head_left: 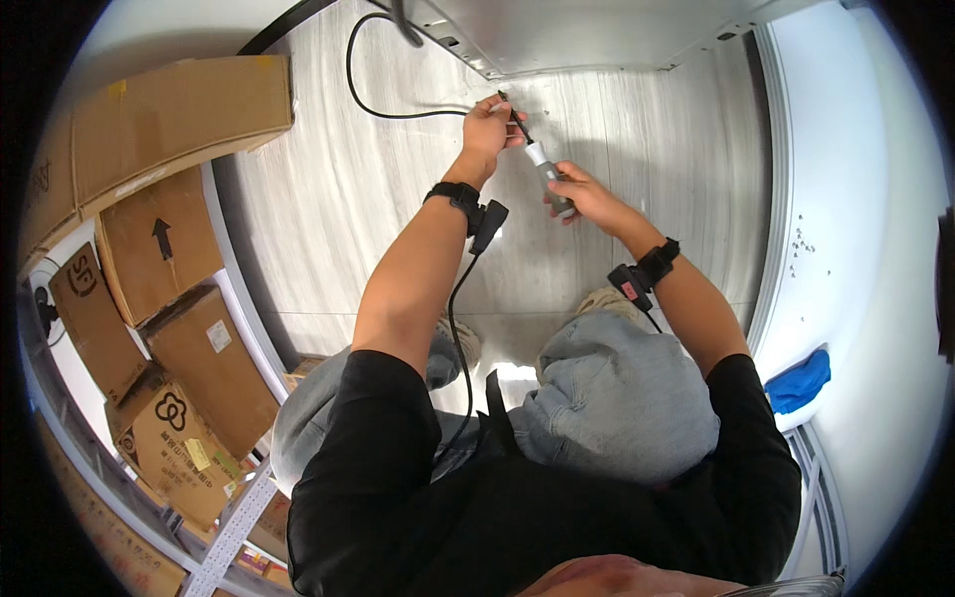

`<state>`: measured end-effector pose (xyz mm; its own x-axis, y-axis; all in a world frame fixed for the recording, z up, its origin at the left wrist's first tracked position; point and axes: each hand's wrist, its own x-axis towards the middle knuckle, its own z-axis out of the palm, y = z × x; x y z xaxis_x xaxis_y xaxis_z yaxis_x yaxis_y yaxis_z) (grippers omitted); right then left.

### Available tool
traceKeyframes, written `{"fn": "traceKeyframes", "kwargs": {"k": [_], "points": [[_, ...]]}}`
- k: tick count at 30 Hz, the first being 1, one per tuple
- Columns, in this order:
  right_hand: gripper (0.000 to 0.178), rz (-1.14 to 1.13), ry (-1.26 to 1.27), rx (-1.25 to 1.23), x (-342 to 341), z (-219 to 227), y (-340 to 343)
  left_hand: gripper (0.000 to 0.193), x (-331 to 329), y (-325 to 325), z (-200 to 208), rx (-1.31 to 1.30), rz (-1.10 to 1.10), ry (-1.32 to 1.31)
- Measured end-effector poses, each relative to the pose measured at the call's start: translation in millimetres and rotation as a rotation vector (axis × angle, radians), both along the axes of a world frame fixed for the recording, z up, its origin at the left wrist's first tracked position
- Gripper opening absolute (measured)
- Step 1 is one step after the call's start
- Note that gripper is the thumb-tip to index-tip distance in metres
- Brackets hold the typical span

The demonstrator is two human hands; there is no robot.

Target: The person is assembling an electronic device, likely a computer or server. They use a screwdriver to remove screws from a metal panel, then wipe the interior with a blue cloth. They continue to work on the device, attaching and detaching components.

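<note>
Screwdriver: I had the screwdriver (554, 181) in sight at 1 o'clock, above the floor (657, 179), its pale grey handle low and its dark shaft slanting off toward 11 o'clock, near the edge of the metal casing (597, 40).
Right hand: The right hand (587, 195), between 1 and 2 o'clock, had its fingers wrapped closed around the handle.
Left hand: The left hand (484, 131), at 12 o'clock, had its fingers bent in about the shaft near its tip, with little gap between them; from my end I could not tell whether they gripped it.
Cable: At 11 o'clock a black cable (354, 82) curved down and ran in to the left hand, where I lost sight of its end.
Wrists: I saw a black device strapped to each forearm, the left device (485, 227) at 12 o'clock and the right device (629, 284) at 3.
Legs: Knees in pale jeans (622, 398) filled 5 to 7 o'clock, below the hands.
Cartons: Brown cartons (159, 244) stood stacked from 8 to 10 o'clock.
Wall side: A blue cloth (800, 383) lay between 3 and 4 o'clock, well apart from both hands.
</note>
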<state>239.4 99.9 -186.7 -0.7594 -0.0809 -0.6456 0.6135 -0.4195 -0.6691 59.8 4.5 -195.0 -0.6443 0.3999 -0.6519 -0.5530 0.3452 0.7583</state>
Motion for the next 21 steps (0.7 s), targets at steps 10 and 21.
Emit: {"fn": "traceKeyframes", "kwargs": {"k": [10,21], "points": [[0.033,-0.089,0.010,-0.030,-30,-23,-30,0.036,-27,3,-5,-0.093,-0.056,0.066],[0.035,-0.125,-0.026,-0.148,-36,-20,-32,0.036,-29,3,-10,-0.091,-0.071,0.099]]}}
